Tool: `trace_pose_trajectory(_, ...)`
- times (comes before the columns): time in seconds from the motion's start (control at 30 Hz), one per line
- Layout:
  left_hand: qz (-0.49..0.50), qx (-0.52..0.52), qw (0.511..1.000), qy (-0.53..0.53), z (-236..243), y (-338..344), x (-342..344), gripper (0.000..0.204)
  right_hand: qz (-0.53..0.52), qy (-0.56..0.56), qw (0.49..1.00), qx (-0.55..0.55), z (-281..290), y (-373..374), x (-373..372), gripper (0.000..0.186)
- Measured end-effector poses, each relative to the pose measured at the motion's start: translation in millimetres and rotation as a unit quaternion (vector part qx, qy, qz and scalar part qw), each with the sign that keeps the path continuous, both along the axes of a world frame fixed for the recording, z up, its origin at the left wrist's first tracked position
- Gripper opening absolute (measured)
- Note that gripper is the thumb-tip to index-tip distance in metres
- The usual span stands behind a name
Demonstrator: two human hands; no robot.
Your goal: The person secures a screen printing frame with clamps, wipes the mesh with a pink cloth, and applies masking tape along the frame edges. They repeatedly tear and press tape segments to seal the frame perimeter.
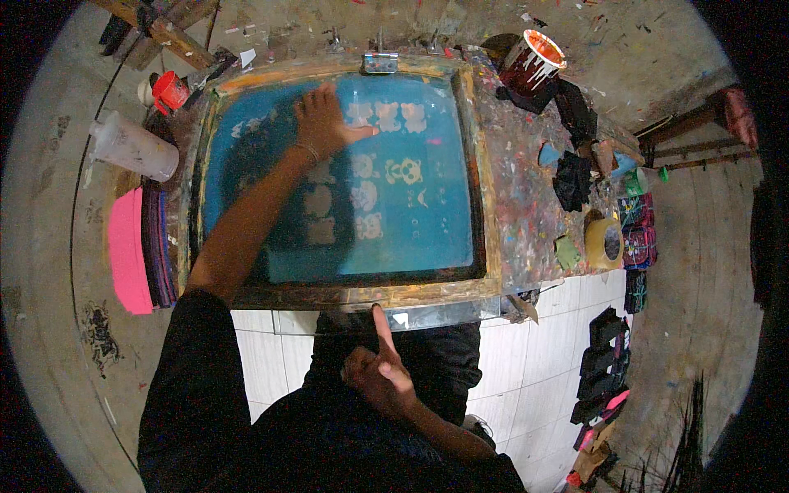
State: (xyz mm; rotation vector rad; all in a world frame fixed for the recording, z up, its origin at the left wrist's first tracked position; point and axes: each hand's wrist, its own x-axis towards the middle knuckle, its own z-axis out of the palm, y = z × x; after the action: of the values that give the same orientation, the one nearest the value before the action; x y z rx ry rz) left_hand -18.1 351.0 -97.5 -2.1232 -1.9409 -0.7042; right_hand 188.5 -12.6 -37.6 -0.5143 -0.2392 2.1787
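Observation:
A silk-screen printing frame (362, 293), wooden and stained, lies in front of me with blue mesh (411, 246). Pale little bear shapes (403, 171) show in rows across the mesh. Over the mesh's far part, my left hand (320, 123) is open, fingers spread and thumb out to the right; it appears to lie flat on it. My left forearm and its shadow hide part of the bear rows. At the frame's near edge is my right hand (382, 378), its index finger stretched up to the wood and the other fingers curled. I see nothing in either hand.
A metal hinge clamp (380, 63) holds the frame's far side. To the left are a plastic bottle (136, 146), a red cup (170, 91) and stacked pink and dark pieces (131, 251). To the right stand a paint bucket (530, 66), tape roll (604, 242) and black cloth (571, 181).

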Motion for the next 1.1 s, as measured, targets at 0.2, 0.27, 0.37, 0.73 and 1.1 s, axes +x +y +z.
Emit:
trace_pose_trajectory(0.2,-0.013,-0.026,0.999,0.04,6,-41,14,0.117,-0.007,0.001,1.0,0.03,-7,-1,1,0.097)
trace_pose_trajectory(0.27,-0.037,-0.028,0.998,0.037,7,-60,19,0.116,-0.005,0.008,1.0,0.025,-2,1,2,0.097)
trace_pose_trajectory(0.37,-0.087,-0.035,0.996,0.003,14,-84,25,0.113,-0.008,0.012,0.999,0.031,-1,2,2,0.096)
trace_pose_trajectory(0.73,-0.094,-0.071,0.993,0.007,16,-85,22,0.11,-0.002,-0.012,0.999,0.044,1,3,0,0.094)
trace_pose_trajectory(1.1,-0.189,-0.043,0.98,-0.036,20,-115,17,0.109,0.003,-0.063,0.994,0.09,15,13,-5,0.097)
